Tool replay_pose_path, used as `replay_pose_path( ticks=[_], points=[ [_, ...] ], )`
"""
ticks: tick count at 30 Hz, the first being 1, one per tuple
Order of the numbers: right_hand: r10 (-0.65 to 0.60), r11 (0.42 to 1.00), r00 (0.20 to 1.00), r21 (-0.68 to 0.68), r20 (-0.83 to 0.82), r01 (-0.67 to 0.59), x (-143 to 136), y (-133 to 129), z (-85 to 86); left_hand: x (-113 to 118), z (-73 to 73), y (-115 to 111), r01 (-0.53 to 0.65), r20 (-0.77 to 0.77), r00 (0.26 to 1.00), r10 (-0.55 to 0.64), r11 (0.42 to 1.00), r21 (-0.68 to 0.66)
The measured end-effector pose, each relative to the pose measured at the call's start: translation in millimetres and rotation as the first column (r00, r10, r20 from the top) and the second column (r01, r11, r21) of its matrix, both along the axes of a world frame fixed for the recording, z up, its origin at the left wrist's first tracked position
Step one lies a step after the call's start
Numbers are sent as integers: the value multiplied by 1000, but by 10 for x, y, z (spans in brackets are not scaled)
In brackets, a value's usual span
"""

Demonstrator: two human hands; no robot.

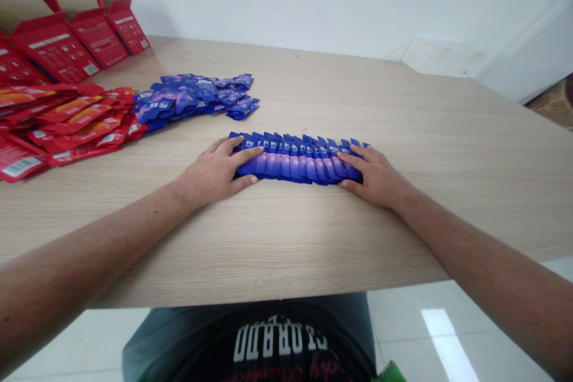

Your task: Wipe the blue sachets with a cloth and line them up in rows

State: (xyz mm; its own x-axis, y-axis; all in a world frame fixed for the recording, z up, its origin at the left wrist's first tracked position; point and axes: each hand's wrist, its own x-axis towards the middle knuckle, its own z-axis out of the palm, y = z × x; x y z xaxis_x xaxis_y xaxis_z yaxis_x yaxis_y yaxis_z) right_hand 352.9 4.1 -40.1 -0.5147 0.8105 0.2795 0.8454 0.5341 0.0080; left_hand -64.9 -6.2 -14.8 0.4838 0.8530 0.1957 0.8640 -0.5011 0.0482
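Note:
A row of blue and purple sachets [301,158] lies on the table in front of me, the packets overlapping like shingles. At the row's left end, my left hand [219,170] has its fingers over the top and its thumb along the near edge. My right hand [373,174] clasps the right end in the same way, thumb at the near side. Both palms are hidden, and so are the outermost sachets beneath the fingers.
Beyond my left hand lies a loose pile of blue sachets [188,95], beside a heap of red and orange pouches [76,119]. Red cardboard boxes [98,36] with raised flaps stand at the back left. A white wall [286,0] borders the wooden table [268,239].

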Motion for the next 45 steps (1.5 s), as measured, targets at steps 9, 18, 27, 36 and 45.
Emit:
replay_pose_path(
  ticks=[9, 18, 27, 36, 45],
  points=[
    [-1, 1000, 1000, 2, -3, 1, 30, 11, -23, 46, -3, 7, 10, 19, 1000, -10, 1000, 5],
    [-35, 999, 999, 29, 26, 34, -70, -75, 22, 56, 9, 11, -17, 30, 999, 17, 1000, -7],
    [-89, 996, 996, 11, -7, 89, -177, -72, 5, 329, 72, -70, -170, 87, 981, 171, 985, -20],
    [-193, 979, 980, -54, 40, 195, -269, -101, 39, 517, 55, -83, -287, 76, 954, 289, 957, -46],
    [-303, 945, 951, -112, 63, 309, -407, -85, 64, 663, 90, -86, -372, 11, 928, 373, 926, -58]
  ],
)
